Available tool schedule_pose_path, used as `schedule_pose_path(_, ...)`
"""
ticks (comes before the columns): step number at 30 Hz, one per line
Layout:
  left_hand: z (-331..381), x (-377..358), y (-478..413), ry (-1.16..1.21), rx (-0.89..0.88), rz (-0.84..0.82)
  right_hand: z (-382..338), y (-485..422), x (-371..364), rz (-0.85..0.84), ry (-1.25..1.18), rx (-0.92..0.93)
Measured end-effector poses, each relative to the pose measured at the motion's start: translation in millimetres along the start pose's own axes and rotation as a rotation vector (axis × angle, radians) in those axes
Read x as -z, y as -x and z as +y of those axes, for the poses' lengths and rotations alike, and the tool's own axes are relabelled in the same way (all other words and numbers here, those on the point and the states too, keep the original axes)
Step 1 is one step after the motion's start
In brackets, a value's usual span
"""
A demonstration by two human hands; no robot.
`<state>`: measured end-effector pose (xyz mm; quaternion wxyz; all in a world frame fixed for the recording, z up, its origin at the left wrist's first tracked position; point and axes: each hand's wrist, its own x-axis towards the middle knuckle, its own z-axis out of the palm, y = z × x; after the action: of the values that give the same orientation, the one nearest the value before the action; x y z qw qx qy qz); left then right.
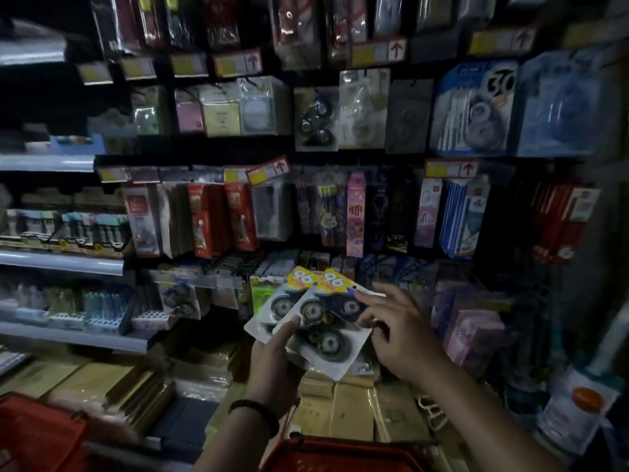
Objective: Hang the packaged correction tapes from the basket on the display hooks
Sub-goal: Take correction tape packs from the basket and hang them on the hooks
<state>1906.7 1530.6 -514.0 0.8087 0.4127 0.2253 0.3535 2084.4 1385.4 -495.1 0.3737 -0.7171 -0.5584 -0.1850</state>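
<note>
Correction-tape packs (308,318) fan above gripping left hand (272,366); right hand (401,335) pinches front pack (326,338) edge.

the left hand (272,356) grips two overlapping correction tape packs (316,321); the right hand (398,332) pinches the front pack's edge above a red basket (340,454).
</note>
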Motion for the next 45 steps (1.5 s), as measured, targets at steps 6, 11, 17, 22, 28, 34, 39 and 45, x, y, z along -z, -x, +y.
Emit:
schedule_pose_path(6, 35, -35, -4, 0.052, -0.177, -0.033, -49, -28, 9, -0.051, -0.043, -0.125)
schedule_pose_path(11, 69, -55, -2, -0.039, -0.258, -0.098, -58, -70, 27, -0.043, -0.004, -0.087)
schedule_pose_path(17, 122, -73, -14, 0.006, -0.309, -0.167, -67, -121, 62, 0.026, 0.073, -0.008)
schedule_pose_path(22, 169, -75, -31, -0.103, -0.393, -0.192, -73, -171, 85, 0.009, 0.213, 0.06)
schedule_pose_path(28, 213, -65, -74, -0.1, -0.642, 0.066, -75, -233, 90, 0.002, 0.417, 0.076)
schedule_pose_path(34, 249, -50, -110, -0.12, -0.736, 0.15, -79, -300, 80, -0.058, 0.592, 0.08)
schedule_pose_path(39, 259, -44, -126, -0.131, -0.717, 0.077, -86, -339, 62, -0.025, 0.722, 0.098)
schedule_pose_path(45, 262, -43, -138, -0.075, -0.672, 0.035, -80, -369, 49, 0.07, 0.763, 0.11)
